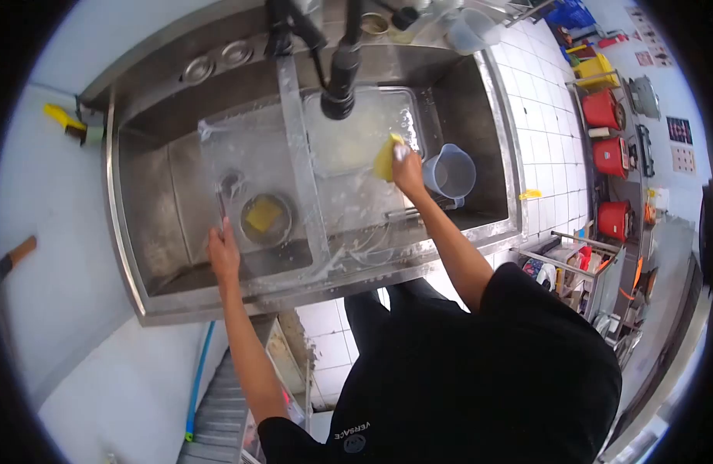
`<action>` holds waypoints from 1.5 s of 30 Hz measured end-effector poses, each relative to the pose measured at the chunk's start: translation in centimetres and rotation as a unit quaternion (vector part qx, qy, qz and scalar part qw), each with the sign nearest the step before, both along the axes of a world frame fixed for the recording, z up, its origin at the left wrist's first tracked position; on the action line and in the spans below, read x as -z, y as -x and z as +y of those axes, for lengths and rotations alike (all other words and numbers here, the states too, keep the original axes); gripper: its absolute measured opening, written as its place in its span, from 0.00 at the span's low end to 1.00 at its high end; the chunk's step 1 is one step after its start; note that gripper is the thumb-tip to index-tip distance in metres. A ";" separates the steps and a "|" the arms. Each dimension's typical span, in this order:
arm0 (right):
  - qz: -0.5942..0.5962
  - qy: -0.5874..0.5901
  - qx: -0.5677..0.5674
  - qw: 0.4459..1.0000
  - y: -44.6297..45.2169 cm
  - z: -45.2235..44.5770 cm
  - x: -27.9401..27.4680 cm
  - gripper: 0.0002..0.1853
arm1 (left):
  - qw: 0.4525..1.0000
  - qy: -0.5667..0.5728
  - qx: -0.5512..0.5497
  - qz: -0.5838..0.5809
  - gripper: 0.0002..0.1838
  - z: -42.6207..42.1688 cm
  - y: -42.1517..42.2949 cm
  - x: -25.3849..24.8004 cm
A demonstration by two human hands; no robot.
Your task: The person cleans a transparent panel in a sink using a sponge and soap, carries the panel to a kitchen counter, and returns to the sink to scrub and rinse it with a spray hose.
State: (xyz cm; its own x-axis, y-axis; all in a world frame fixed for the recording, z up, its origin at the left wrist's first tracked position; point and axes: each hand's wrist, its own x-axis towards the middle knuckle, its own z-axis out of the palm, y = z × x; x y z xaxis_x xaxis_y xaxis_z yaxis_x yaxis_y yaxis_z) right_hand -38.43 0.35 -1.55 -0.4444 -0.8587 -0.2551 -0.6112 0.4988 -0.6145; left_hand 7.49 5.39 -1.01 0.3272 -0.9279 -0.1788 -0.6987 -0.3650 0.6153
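My left hand (223, 249) is closed on the near left edge of a large clear plastic sheet or panel (256, 147), which lies across the sink divider. Beneath or beside it, a round bowl (283, 232) in the left basin has a yellow sponge (263, 214) in it. My right hand (407, 170) grips a yellow-green sponge (384, 159) over the right basin. Just right of that hand stands a clear blue-tinted jug (454, 172). Under the black faucet (338, 102) sits a metal tray (360, 127) with cloudy water.
The steel sink rim (511, 147) surrounds both basins. A plastic container (472, 31) and a small round tin (374, 24) stand at the back. A yellow-handled brush (62, 117) hangs at left. Red bins (610, 156) line a shelf at right.
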 end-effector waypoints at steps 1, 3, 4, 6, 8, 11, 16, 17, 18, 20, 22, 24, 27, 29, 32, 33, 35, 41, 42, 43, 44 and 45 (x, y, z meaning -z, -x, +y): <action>0.022 0.020 0.041 0.999 2.4 -3.7 0.7 0.20 | 1.000 0.010 0.009 0.007 0.30 -0.4 0.0 0.4; 0.069 0.225 0.083 0.968 6.9 -8.7 -1.1 0.21 | 1.000 0.018 0.004 0.010 0.30 -0.7 -0.2 0.5; 0.053 0.252 0.141 0.956 8.2 -11.0 -5.5 0.20 | 1.000 0.017 -0.001 0.006 0.30 -0.6 0.0 0.3; 0.053 0.316 0.214 0.923 14.5 -16.7 -8.8 0.27 | 1.000 0.012 -0.005 -0.002 0.29 -0.3 0.2 0.0; -0.121 0.324 0.227 0.911 19.1 -20.9 -13.4 0.34 | 1.000 0.009 -0.007 -0.010 0.29 -0.1 0.0 0.3; -0.129 0.190 0.083 0.970 26.3 -25.5 -13.3 0.35 | 1.000 0.010 0.007 -0.026 0.28 -0.1 0.1 -0.4; -0.216 0.094 -0.266 0.935 8.2 -10.5 -22.4 0.23 | 0.998 0.009 -0.013 0.059 0.28 -0.7 0.9 -1.7; -0.315 0.089 -0.327 0.886 4.7 -8.3 -22.9 0.26 | 0.997 0.012 -0.013 0.080 0.29 -0.5 0.9 -1.5; -0.298 0.067 -0.347 0.887 1.2 -7.8 -22.7 0.31 | 0.997 0.024 -0.016 0.069 0.28 -0.3 0.9 -1.5; -0.224 0.085 -0.336 0.911 -3.9 -8.3 -21.4 0.34 | 0.997 0.054 -0.015 0.044 0.26 -0.5 1.3 -1.9; -0.383 0.090 -0.312 0.865 -7.4 -9.5 -22.0 0.27 | 0.999 0.020 -0.038 0.015 0.26 -0.9 1.4 -1.9; -0.457 0.109 -0.273 0.839 -10.1 -9.8 -22.3 0.21 | 0.999 0.000 -0.050 -0.001 0.27 -0.5 1.5 -1.9; -0.442 0.178 -0.199 0.856 -13.8 -9.8 -22.0 0.14 | 0.998 -0.006 -0.060 -0.014 0.28 -0.8 1.6 -2.0; -0.416 0.226 -0.139 0.870 -16.6 -10.0 -21.8 0.14 | 0.997 -0.018 -0.073 -0.026 0.30 -1.2 1.8 -2.1; -0.386 0.300 -0.056 0.871 -20.7 -10.8 -22.3 0.16 | 0.994 -0.027 -0.086 -0.058 0.32 -1.9 2.3 -1.9; -0.345 0.313 -0.033 0.884 -21.4 -11.0 -22.5 0.16 | 0.995 -0.030 -0.085 -0.046 0.31 -2.2 2.0 -1.5; -0.446 0.289 -0.091 0.842 -22.0 -11.1 -22.8 0.11 | 0.996 -0.032 -0.083 -0.021 0.29 -3.1 1.4 -0.7; -0.472 0.269 -0.183 0.820 -19.6 -9.6 -23.1 0.09 | 0.892 -0.173 -0.024 0.416 0.28 -6.2 -1.8 -1.7; -0.459 0.267 -0.194 0.825 -18.7 -9.5 -22.7 0.10 | 0.875 -0.194 -0.028 0.442 0.27 -6.6 -2.4 -0.6; -0.445 0.266 -0.205 0.830 -17.8 -9.4 -22.6 0.12 | 0.857 -0.214 -0.032 0.468 0.26 -7.3 -3.0 1.4; -0.416 0.258 -0.205 0.847 -17.1 -9.0 -23.5 0.11 | 0.838 -0.234 -0.036 0.491 0.25 -7.9 -3.1 2.6; -0.407 0.243 -0.214 0.854 -16.2 -8.6 -23.9 0.11 | 0.827 -0.237 -0.028 0.509 0.25 -7.8 -2.8 1.7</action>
